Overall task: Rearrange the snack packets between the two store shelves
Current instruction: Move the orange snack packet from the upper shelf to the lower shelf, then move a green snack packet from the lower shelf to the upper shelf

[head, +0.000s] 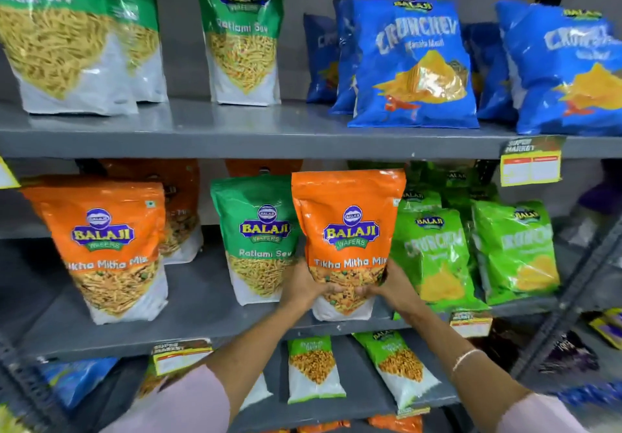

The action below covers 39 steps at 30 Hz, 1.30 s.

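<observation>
An orange Tikha Mitha Mix packet [348,230] stands upright near the front of the middle shelf [202,298]. My left hand [304,289] grips its lower left side and my right hand [392,287] its lower right side. Just to its left stands a green Ratlami Sev packet [257,240], and further left another orange Tikha Mitha Mix packet [107,247], with more orange packets behind. On the upper shelf [235,129] stand green Ratlami Sev packets [242,38] at left and centre.
Blue Crunchex bags [414,62] fill the right of the upper shelf. Light green Crunchex bags [434,254] crowd the middle shelf right of the held packet. A lower shelf holds small green-topped packets [313,368]. Yellow price tags [531,163] hang off the shelf edges.
</observation>
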{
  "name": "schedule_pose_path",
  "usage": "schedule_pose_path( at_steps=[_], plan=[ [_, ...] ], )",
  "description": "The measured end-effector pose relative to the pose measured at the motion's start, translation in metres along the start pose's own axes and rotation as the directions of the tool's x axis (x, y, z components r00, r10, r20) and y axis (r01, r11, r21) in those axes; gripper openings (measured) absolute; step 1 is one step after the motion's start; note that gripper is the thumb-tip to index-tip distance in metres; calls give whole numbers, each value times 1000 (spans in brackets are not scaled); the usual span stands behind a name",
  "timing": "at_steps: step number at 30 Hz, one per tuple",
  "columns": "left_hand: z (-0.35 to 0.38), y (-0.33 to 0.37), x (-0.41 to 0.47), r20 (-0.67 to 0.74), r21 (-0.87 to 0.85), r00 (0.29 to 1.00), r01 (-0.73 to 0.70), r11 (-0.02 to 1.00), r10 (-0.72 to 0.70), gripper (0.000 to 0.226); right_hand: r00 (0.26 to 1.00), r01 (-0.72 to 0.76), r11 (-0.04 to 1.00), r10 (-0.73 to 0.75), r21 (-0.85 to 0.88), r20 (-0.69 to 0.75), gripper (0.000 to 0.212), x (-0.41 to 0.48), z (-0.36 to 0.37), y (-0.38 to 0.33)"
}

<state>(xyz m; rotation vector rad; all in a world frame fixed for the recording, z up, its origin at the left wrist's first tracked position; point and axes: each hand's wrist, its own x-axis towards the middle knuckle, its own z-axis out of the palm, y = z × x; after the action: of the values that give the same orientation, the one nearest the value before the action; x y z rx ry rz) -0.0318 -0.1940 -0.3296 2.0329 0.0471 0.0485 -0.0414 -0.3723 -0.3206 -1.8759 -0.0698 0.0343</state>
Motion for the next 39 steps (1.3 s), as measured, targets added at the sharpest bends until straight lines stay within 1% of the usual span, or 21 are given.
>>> schedule_pose_path(
  at_steps=[1,5,9,12,14,15,16,17,18,19,20,21,22,24,25,27,29,31,34,35,39],
  plan=[
    [5,-1,7,1,-6,1000,0,1000,0,67,1000,-11,1000,11,4,-6,70,9,-2,5],
    [19,-6,31,-14,7,1000,-13,1000,13,78,999,-29,1000,29,12,-32,77,40,-6,23],
    [25,-10,39,-23,19,1000,5,1000,-5,74,998,-50,999,51,16,-45,75,54,-6,34],
    [25,-11,41,-18,14,1000,15,1000,-15,74,998,-56,998,56,12,-10,78,57,-8,36],
    [25,-12,41,6,11,1000,23,1000,-23,72,997,-73,997,74,-35,23,83,60,-9,36],
    [24,-11,41,32,23,999,26,999,-26,70,993,-104,992,107,-70,46,86,61,-10,35],
    [22,-10,40,67,54,997,32,998,-36,68,983,-161,980,170,-113,70,87,63,-11,33],
    [19,-10,39,111,95,992,43,995,-54,64,963,-234,957,252,-168,92,83,62,-12,29],
    [14,-10,37,158,137,984,65,988,-86,60,934,-311,919,342,-241,100,74,58,-13,22],
    [9,-10,35,206,175,970,94,980,-129,57,901,-371,870,421,-325,101,61,53,-14,14],
    [3,-10,33,249,211,951,130,969,-182,58,870,-402,819,481,-410,106,46,51,-13,6],
    [-4,-10,31,274,253,932,167,953,-236,61,843,-409,772,524,-486,124,34,48,-11,-1],
    [-12,-12,29,278,288,918,200,937,-282,61,815,-403,744,557,-532,162,31,46,-5,-6],
    [-28,-19,28,240,311,907,266,912,-347,50,764,-383,749,586,-540,270,36,42,14,-17],
    [-37,-22,29,205,294,907,301,907,-368,44,755,-363,770,573,-525,318,37,43,26,-20],
    [-58,-28,29,138,299,911,336,893,-389,40,773,-307,816,514,-490,371,37,44,54,-26],
    [-81,-37,30,122,338,906,346,875,-405,44,805,-268,860,447,-434,390,52,44,82,-33],
    [-101,-49,32,99,324,916,340,883,-389,57,833,-249,891,397,-380,385,64,47,105,-36],
    [-121,-65,34,102,292,927,318,902,-360,59,878,-251,915,352,-315,324,78,54,128,-34],
    [-125,-71,35,92,259,931,321,911,-354,60,894,-248,927,331,-279,303,79,56,134,-32],
    [-128,-94,44,80,23,960,266,964,-267,70,942,-218,970,238,-108,239,78,66,147,-19]
  ],
)
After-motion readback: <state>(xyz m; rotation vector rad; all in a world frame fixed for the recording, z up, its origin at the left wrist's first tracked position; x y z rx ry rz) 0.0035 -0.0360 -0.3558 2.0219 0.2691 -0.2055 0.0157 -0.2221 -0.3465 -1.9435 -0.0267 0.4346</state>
